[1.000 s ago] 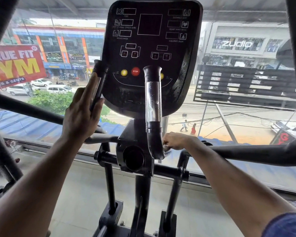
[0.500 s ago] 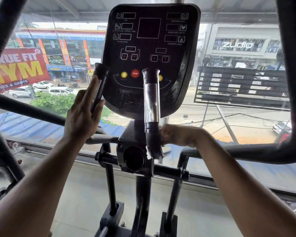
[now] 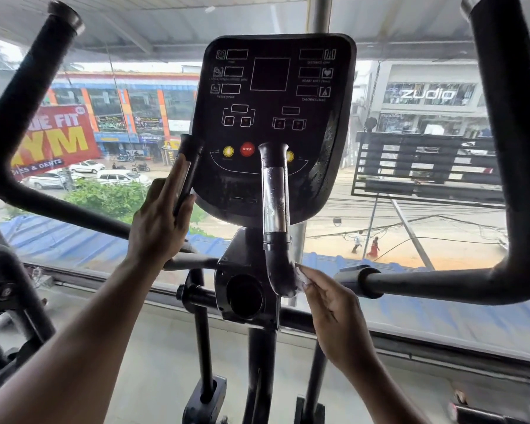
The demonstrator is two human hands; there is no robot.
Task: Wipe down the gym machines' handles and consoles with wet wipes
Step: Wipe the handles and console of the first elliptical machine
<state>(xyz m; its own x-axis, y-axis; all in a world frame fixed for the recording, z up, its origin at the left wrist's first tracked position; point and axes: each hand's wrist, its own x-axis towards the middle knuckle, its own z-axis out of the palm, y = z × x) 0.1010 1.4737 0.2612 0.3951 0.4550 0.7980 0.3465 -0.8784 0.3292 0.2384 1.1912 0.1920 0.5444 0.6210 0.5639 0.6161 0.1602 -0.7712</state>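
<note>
The right hand (image 3: 334, 304) pinches a white wipe (image 3: 301, 278) against the lower bend of the right handle (image 3: 274, 203), fingertips on the black curve. Left of it, the left hand (image 3: 158, 221) lies flat along the left handle (image 3: 186, 175), fingers straight, grip wide. Behind both stands the dark console (image 3: 273, 117), its surface streaked wet.
</note>
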